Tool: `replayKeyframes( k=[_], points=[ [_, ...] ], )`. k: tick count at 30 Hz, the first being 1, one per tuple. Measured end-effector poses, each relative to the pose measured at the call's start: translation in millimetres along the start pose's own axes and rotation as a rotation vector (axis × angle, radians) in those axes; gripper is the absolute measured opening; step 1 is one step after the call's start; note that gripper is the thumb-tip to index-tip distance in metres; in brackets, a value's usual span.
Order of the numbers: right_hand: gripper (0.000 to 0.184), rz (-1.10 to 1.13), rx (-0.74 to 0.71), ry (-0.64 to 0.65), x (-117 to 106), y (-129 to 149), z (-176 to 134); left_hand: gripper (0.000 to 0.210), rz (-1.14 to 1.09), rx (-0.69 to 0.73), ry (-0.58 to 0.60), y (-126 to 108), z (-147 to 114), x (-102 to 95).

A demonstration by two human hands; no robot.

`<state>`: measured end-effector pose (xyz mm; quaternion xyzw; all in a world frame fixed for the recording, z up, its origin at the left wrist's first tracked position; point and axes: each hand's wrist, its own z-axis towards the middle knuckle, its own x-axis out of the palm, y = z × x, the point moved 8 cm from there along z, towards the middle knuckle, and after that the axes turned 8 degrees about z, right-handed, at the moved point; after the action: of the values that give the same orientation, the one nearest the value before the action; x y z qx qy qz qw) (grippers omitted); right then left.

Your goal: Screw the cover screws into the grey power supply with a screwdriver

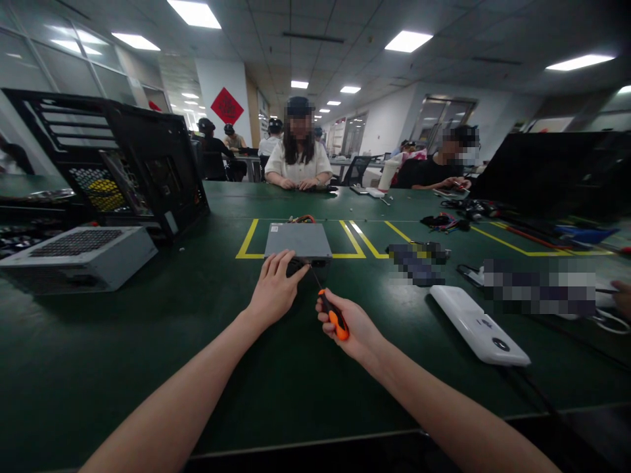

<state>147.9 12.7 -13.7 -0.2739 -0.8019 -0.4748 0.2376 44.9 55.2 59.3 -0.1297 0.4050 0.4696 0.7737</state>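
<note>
A grey computer power supply unit lies on the green table in front of me, with coloured wires at its far side. My left hand holds its near edge, fingers bent over the top and the thumb stretched along the front face. In my right hand is a screwdriver with an orange and black handle, fingers wrapped round it. Its thin shaft points up and left to the front face, where the tip is close to my left thumb. Whether the tip sits in a screw is too small to tell.
At left stand an open black computer case and a larger grey power supply. A white device lies at right, near cables and a dark monitor. Yellow tape marks the table. A person sits opposite.
</note>
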Motion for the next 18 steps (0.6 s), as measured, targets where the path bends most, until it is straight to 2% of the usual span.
replayKeyframes(
  k=[3,8,11,14,16,18],
  points=[
    [0.024,-0.002,0.049,0.013,3,-3,-2,0.043,0.01,-0.005,0.0,0,0,-0.4],
    [0.015,-0.011,-0.01,-0.013,3,2,-1,0.043,0.023,0.0,0.008,-1,1,0.5],
    [0.022,0.003,0.063,0.011,4,-2,-2,0.043,0.031,0.005,0.01,-1,0,1.0],
    [0.027,0.04,0.128,0.092,10,1,-9,0.043,0.025,0.001,0.009,-1,0,1.0],
    [0.026,0.093,0.088,0.176,16,14,-16,0.044,0.014,-0.002,0.005,0,0,1.0],
    [0.025,0.152,-0.034,0.23,19,37,-23,0.044,0.005,-0.004,0.002,0,1,1.4]
  ],
)
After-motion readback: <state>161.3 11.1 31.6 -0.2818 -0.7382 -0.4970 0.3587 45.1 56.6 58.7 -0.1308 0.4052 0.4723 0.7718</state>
